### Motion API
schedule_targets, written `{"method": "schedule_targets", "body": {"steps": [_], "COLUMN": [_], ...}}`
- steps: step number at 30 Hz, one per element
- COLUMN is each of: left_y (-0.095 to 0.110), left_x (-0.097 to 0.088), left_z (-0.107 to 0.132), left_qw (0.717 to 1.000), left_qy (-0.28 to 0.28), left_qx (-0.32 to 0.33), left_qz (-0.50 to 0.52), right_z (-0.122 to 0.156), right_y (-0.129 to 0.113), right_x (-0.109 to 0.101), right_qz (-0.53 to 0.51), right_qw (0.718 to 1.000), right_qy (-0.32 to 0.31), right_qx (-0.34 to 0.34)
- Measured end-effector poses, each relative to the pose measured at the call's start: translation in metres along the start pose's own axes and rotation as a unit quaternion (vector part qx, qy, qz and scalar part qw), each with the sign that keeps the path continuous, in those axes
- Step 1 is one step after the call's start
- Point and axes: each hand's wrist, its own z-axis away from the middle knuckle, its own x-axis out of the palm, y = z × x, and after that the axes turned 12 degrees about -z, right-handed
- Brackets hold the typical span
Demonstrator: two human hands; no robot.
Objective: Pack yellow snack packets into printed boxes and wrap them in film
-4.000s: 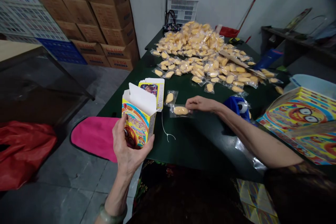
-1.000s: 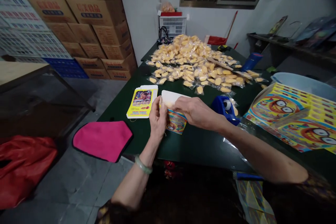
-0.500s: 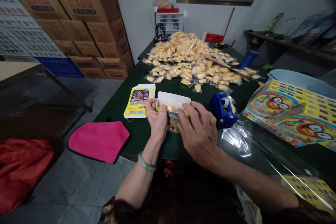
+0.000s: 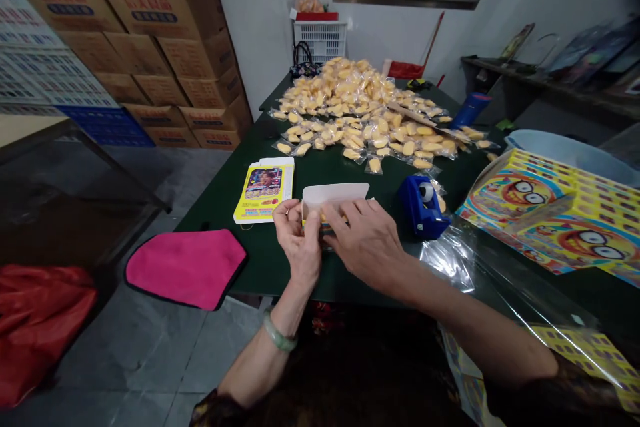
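A small printed cardboard box (image 4: 336, 193) is held over the near edge of the table, its white top flap standing up at the back. My left hand (image 4: 300, 240) grips its left end, thumb at the front and fingers behind. Curled fingers of my right hand (image 4: 367, 240) lie across the box's opening and right side, with the thumb at the front. My hands hide most of the printed front and what is inside. Left of the box lies a stack of flat yellow cartons (image 4: 264, 191). To the right stands a blue tape dispenser (image 4: 424, 207).
A large heap of individually wrapped yellow snacks (image 4: 360, 100) covers the table's far part. Filled yellow display boxes (image 4: 565, 207) and a light blue basin (image 4: 575, 147) stand at the right, near clear plastic film (image 4: 450, 257). A pink cloth piece (image 4: 187, 267) hangs at the left edge.
The right hand has moved down and left onto the box, its fingers now more curled across the opening. The box front is more covered. My left hand keeps its grip.
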Motion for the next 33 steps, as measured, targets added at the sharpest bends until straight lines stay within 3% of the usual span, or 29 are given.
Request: {"method": "schedule_targets", "body": {"steps": [4,6,8,10,12,13,15,16,18,20,22,24,28,31,33], "left_y": [-0.007,-0.008,-0.009,-0.009,-0.01,-0.01,-0.011,-0.012,-0.013,-0.015,-0.015,-0.015,-0.013,-0.01,-0.007], "left_x": [0.0,0.001,0.002,0.002,-0.001,-0.003,-0.006,-0.007,-0.007,-0.007,-0.008,-0.01,-0.013,-0.011,-0.008], "left_z": [0.001,-0.002,-0.008,-0.013,-0.016,-0.017,-0.018,-0.018,-0.019,-0.021,-0.021,-0.022,-0.021,-0.022,-0.024], "left_qw": [0.996,0.989,0.984,0.984,0.981,0.979,0.977,0.977,0.98,0.983,0.985,0.984,0.973,0.981,0.991], "left_qy": [0.035,0.055,0.054,0.046,0.037,0.03,0.015,0.011,0.019,0.028,0.028,0.015,-0.039,-0.032,-0.032], "left_qx": [0.076,0.108,0.12,0.125,0.143,0.157,0.178,0.18,0.169,0.153,0.14,0.141,0.165,0.151,0.126], "left_qz": [-0.036,-0.087,-0.116,-0.12,-0.124,-0.124,-0.12,-0.115,-0.104,-0.095,-0.094,-0.107,-0.159,-0.113,-0.03], "right_z": [-0.016,-0.022,-0.02,-0.009,0.007,0.015,0.027,0.031,0.031,0.025,0.017,0.01,0.003,0.001,0.001], "right_y": [0.01,0.017,0.024,0.029,0.034,0.036,0.042,0.045,0.052,0.06,0.067,0.073,0.077,0.068,0.06], "right_x": [-0.006,-0.003,0.002,0.006,0.01,0.013,0.019,0.024,0.036,0.046,0.053,0.053,0.041,0.038,0.041], "right_qz": [-0.05,-0.087,-0.149,-0.226,-0.275,-0.294,-0.377,-0.452,-0.621,-0.736,-0.785,-0.794,-0.753,-0.724,-0.726], "right_qw": [0.99,0.984,0.984,0.967,0.918,0.888,0.827,0.79,0.696,0.601,0.547,0.543,0.617,0.651,0.638], "right_qy": [-0.128,-0.146,-0.079,0.08,0.275,0.352,0.404,0.38,0.269,0.173,0.124,0.092,0.048,0.097,0.169], "right_qx": [-0.035,-0.049,-0.063,-0.086,-0.071,-0.03,0.101,0.165,0.242,0.259,0.264,0.257,0.225,0.208,0.194]}}
